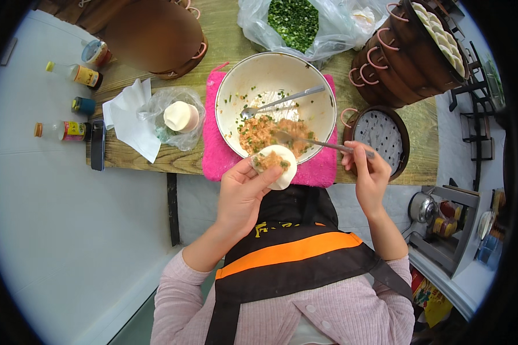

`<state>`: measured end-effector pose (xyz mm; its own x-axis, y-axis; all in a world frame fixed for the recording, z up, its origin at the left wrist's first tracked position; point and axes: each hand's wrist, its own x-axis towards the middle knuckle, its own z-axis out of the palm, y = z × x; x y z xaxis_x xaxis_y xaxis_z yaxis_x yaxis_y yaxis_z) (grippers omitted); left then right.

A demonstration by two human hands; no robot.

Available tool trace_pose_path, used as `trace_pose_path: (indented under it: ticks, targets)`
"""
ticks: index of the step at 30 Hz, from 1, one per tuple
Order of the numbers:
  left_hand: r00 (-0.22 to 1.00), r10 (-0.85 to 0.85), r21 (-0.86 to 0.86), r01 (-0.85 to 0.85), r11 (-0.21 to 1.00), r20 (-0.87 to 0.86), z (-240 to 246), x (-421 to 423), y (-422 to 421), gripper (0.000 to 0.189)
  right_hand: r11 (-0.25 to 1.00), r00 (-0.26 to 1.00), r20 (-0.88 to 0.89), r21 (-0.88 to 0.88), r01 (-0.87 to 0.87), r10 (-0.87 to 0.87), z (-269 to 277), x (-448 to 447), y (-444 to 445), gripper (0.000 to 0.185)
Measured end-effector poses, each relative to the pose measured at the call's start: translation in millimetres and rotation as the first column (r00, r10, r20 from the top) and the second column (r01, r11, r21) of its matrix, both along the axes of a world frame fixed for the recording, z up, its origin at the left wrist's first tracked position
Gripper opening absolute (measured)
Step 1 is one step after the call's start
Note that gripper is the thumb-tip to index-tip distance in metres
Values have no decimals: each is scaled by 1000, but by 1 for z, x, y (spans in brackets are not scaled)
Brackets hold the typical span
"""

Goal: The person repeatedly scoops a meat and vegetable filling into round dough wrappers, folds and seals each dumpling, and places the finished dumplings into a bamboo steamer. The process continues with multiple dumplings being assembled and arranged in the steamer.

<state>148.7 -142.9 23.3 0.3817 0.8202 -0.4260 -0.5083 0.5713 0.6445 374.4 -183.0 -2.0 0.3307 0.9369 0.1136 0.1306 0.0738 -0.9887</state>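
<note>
My left hand (246, 189) holds a round dough wrapper (282, 181) at the near rim of a large white enamel bowl (276, 67). A dab of minced filling with green bits (272, 160) sits on the wrapper, my thumb pressing by its edge. With my right hand (367, 172) I grip the handle of a metal spoon (328, 145); its head rests in or just over the filling mixture (259, 131) in the bowl. A second metal spoon (293, 95) lies inside the bowl, leaning on the far right wall. The bowl stands on a pink towel (216, 159).
Left of the bowl, a stack of wrappers (179, 115) sits in a plastic bag beside white paper (134, 120). Chopped scallions (292, 26) fill a bag at the back. Stacked steamers (397, 64) and one lined steamer basket (377, 129) stand right. Bottles (75, 130) and a phone (98, 144) line the left edge.
</note>
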Motion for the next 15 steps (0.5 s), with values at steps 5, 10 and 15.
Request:
trace_pose_path:
  ticks: [5,10,15]
  targets:
    - [999,-24,53,26,998,-40,-5,9,1,29,995,994,-112,-95,-6,-4,-11,12,-4,25]
    - [997,-67,59,69,996,-33,-2,10,7,28,978,995,-88,-200,-57,40,-9,13,-3,21]
    - [978,-208,-56,206,977,-34,-1,8,6,28,905,879,216,-109,-411,425,5,-3,-2,20]
